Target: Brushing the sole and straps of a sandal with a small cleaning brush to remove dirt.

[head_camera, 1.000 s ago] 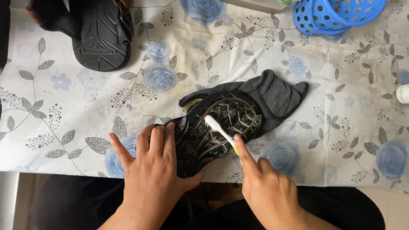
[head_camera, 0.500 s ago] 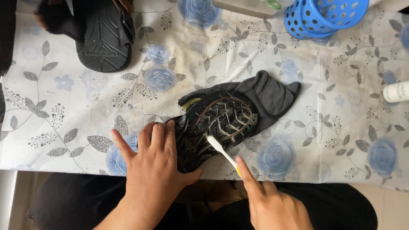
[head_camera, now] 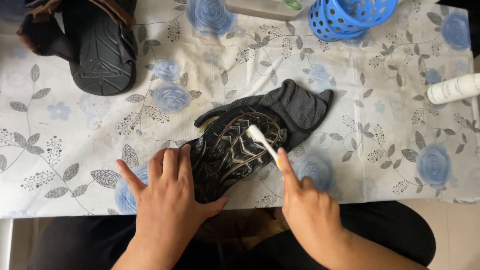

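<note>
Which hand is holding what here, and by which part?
The right hand holds a white toothbrush by its handle end, bristle head on the sole of the shoe. The left hand presses flat on the shoe's near end, pinning it rather than gripping.

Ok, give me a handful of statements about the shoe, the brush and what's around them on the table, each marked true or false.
1. The right hand holds a toothbrush with its head on the sole of the shoe. True.
2. The left hand is lifted clear of the shoe. False: it presses on the near end of the shoe.
3. The shoe lies sole up, partly on a dark cloth. True.
4. The blue basket stands at the near left corner of the table. False: it is at the far edge, right of centre.
5. A dark sandal lies at the far left. True.
6. The white bottle stands upright beside the shoe. False: it lies on its side at the right edge.
</note>
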